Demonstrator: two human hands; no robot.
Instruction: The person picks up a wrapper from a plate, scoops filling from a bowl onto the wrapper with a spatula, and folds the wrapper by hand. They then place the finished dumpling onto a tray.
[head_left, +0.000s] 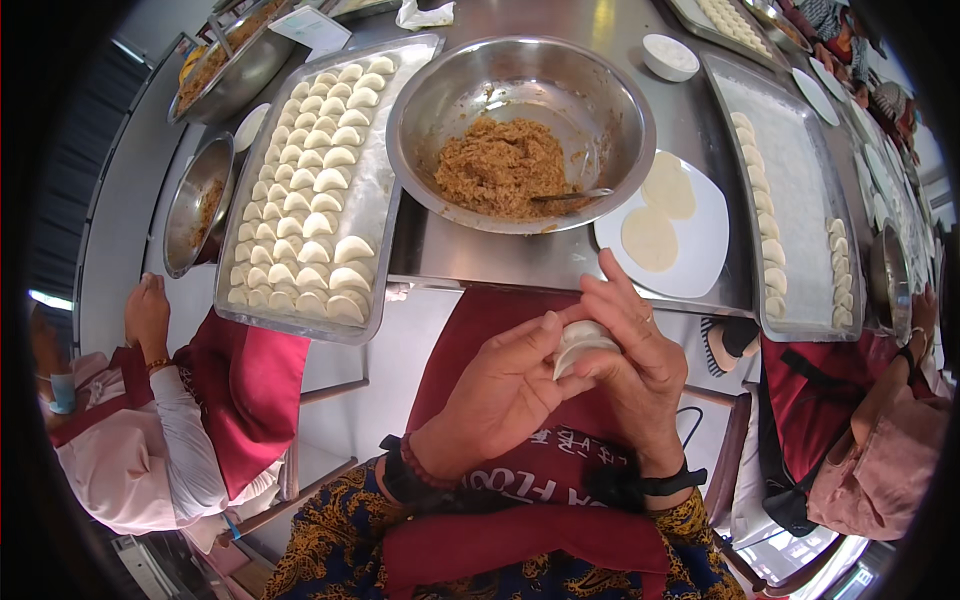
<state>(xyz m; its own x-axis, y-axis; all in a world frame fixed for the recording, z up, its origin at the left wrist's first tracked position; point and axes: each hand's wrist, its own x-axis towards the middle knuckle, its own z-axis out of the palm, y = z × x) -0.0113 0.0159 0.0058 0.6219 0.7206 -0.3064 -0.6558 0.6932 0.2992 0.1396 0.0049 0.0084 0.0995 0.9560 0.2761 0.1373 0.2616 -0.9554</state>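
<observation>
Both hands meet in front of my red apron, a little short of the table's edge. Between them is a folded dumpling (583, 345) of pale dough, its filling hidden. My left hand (506, 386) supports it from the left with thumb and fingers. My right hand (637, 349) pinches its right side, thumb near the lower edge and some fingers raised. Beyond them stands a large steel bowl (630, 142) of minced brown filling (502, 161), with a metal spoon (574, 195) lying in it. Two round dough wrappers (649, 238) rest on a white square plate (694, 259).
To the left, a metal tray (390, 142) carries rows of dumplings (315, 180). Another tray (795, 187) at right has dumplings along both sides. A small white bowl (670, 58) sits behind the plate. Co-workers sit on either side, one hand (148, 311) visible at left.
</observation>
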